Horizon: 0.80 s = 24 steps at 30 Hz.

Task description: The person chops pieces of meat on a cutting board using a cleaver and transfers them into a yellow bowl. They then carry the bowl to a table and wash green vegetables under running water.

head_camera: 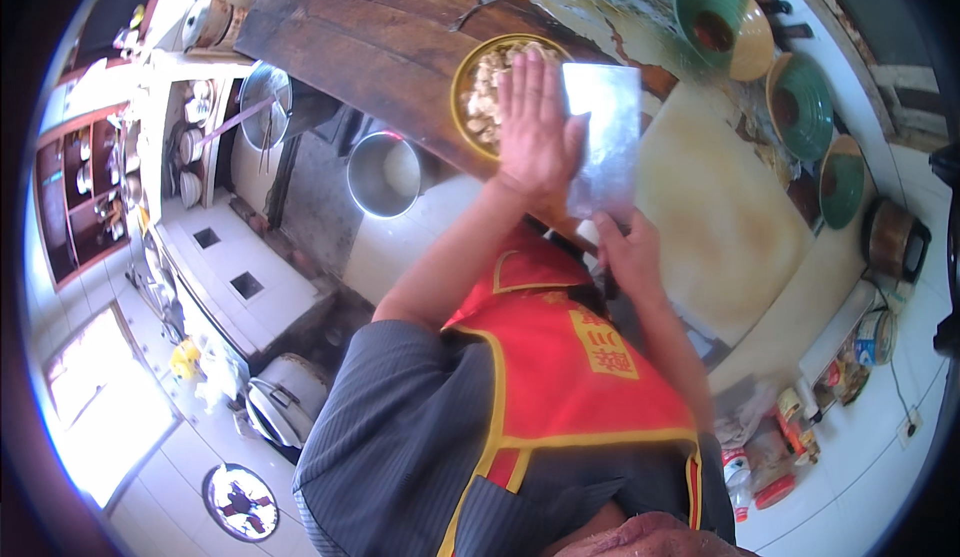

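Note:
In my right hand (630,245) is the handle of a broad cleaver (604,133). Its shiny rectangular blade points away from me, between a bowl and a pale cutting board (720,204). My left hand (540,133) is stretched flat, fingers straight and thumb out toward the blade; whether the thumb touches the steel I cannot tell. Partly under that hand stands a yellow-rimmed bowl (456,99) holding pale chopped pieces (480,99) of food. My hand hides part of the bowl.
A wooden tabletop (360,24) spreads beyond the bowl. Several green-and-tan bowls (799,106) with dark red contents line the far right side. Left of the table edge, a metal pot (384,174) stands lower down. A tiled stove (232,257) is farther left.

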Each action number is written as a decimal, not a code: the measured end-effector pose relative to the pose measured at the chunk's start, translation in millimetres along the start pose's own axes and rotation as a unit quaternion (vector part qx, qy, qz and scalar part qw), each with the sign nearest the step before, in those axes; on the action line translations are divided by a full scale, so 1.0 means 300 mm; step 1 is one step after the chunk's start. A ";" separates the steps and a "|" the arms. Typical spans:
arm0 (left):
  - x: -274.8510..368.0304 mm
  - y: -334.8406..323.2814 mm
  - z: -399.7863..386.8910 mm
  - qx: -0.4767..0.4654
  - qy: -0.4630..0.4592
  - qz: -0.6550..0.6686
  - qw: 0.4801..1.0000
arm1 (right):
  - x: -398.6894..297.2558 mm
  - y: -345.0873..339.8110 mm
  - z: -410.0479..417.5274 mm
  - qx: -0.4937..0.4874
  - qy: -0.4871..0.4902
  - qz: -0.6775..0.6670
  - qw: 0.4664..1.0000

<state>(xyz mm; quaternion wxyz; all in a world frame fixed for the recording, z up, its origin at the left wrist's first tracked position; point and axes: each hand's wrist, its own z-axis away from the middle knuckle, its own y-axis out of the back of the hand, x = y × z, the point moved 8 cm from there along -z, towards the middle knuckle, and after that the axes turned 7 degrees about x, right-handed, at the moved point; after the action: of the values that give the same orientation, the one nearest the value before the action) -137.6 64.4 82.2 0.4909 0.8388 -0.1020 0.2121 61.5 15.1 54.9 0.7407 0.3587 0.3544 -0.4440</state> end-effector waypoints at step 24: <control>0.211 -0.344 0.411 -0.275 -0.125 0.113 0.946 | 0.451 0.734 0.189 0.316 0.061 0.481 0.816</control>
<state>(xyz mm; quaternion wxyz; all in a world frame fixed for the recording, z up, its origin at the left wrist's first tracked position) -10.7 11.1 -22.3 0.6586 0.6740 -0.3112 0.1229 322.0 -10.6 16.3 0.6827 0.7240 0.0213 -0.0965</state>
